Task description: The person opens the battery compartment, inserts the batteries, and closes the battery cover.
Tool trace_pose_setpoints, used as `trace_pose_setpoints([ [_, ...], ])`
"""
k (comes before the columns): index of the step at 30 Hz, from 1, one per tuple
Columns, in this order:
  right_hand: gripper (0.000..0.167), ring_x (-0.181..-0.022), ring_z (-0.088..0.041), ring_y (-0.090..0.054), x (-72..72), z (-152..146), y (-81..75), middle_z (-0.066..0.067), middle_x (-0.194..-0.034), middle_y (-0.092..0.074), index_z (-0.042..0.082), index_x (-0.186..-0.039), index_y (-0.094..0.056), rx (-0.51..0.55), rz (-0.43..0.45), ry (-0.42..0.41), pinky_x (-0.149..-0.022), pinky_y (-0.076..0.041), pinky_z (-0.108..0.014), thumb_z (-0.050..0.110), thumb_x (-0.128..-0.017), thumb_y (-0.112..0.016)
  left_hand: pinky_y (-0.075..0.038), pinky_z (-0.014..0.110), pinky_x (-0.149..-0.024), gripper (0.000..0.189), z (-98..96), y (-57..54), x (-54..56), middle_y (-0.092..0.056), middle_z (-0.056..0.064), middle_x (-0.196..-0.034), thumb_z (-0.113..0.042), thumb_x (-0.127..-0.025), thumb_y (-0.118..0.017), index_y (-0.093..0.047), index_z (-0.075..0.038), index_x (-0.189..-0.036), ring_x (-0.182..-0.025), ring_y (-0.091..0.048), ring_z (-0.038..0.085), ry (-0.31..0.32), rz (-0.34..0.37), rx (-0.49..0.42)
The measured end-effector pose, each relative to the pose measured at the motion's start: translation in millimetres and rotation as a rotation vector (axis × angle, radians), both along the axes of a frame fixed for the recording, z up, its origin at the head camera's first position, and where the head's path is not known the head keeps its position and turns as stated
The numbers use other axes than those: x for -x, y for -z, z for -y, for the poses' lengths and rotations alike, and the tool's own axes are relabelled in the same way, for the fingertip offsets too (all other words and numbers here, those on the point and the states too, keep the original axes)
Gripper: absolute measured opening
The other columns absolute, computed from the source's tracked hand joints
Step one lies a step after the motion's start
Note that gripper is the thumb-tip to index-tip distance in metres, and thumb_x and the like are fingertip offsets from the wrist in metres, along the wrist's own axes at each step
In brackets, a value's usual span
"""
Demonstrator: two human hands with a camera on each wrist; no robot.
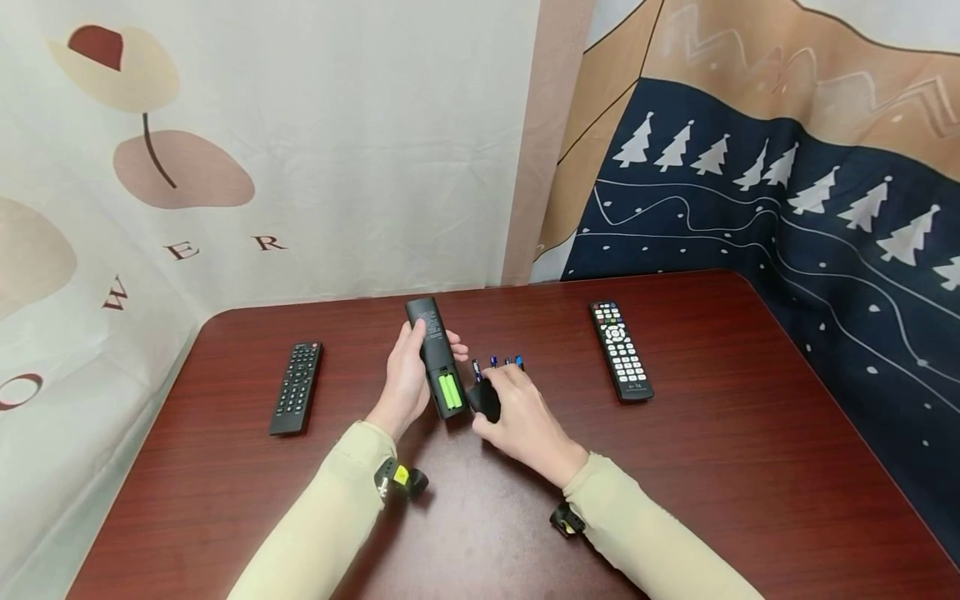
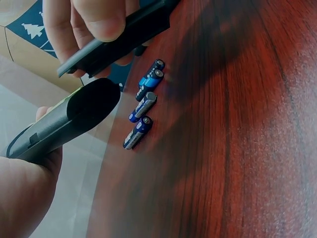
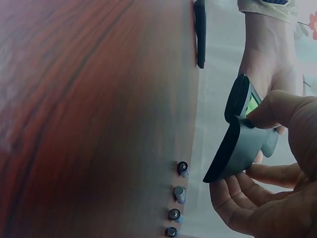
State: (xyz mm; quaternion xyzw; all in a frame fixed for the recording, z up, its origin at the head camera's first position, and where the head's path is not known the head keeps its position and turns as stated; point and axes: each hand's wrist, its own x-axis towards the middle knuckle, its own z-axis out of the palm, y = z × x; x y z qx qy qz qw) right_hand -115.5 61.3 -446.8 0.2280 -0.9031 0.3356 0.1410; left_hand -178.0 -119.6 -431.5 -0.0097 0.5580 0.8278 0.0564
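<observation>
My left hand (image 1: pixel 405 382) grips a black remote control (image 1: pixel 435 337), its back turned up. In its uncovered battery compartment lie two green batteries (image 1: pixel 450 390) side by side. With thumb and fingers, my right hand (image 1: pixel 527 421) pinches a black battery cover (image 1: pixel 483 401) close beside the compartment end of the remote. The left wrist view has the cover (image 2: pixel 130 42) tilted above the end of the remote (image 2: pixel 67 116). From the right wrist, the cover (image 3: pixel 235 153) overlaps the remote's end. Several loose blue batteries (image 2: pixel 142 106) lie in a row just past the right hand.
A black remote (image 1: pixel 296 389) lies buttons up on the left of the brown table (image 1: pixel 247 517). Another remote with white buttons (image 1: pixel 622 352) lies on the right. A pale curtain (image 1: pixel 375 167) and a dark printed cloth (image 1: pixel 750 217) hang behind the table.
</observation>
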Motion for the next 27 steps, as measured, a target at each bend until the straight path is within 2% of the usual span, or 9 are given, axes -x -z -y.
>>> trace_pose_setpoints([
  [14,0.050,-0.098,-0.028,-0.062,0.2,13.9,-0.3,-0.018,-0.112,-0.064,-0.007,-0.121,-0.064,0.059,-0.051,-0.011,-0.083,-0.057,-0.041,0.010,-0.075,-0.077,-0.060,0.040,-0.091,0.033,-0.9,1.2,1.2,-0.060,0.025,-0.115,-0.033,-0.114,-0.028,-0.038,-0.009,-0.135,-0.090,-0.073,0.021,-0.012,0.001,0.016],
  [21,0.051,-0.098,-0.027,-0.062,-0.5,18.7,-1.8,-0.018,-0.115,-0.064,-0.006,-0.123,-0.064,0.080,-0.011,-0.005,-0.082,-0.057,-0.040,0.011,-0.077,-0.077,-0.060,0.040,-0.092,0.034,-0.3,1.1,0.6,-0.063,0.016,-0.109,-0.034,-0.114,-0.028,-0.038,-0.010,-0.136,-0.091,-0.073,0.021,-0.010,0.005,0.019],
  [27,0.050,-0.095,-0.026,-0.063,0.2,22.0,-1.8,-0.017,-0.113,-0.065,-0.006,-0.121,-0.065,0.080,-0.030,0.003,-0.081,-0.057,-0.039,0.011,-0.077,-0.079,-0.060,0.040,-0.092,0.034,-0.4,1.1,0.5,-0.062,0.015,-0.109,-0.035,-0.114,-0.029,-0.038,-0.011,-0.136,-0.092,-0.072,0.020,-0.015,0.013,0.014],
])
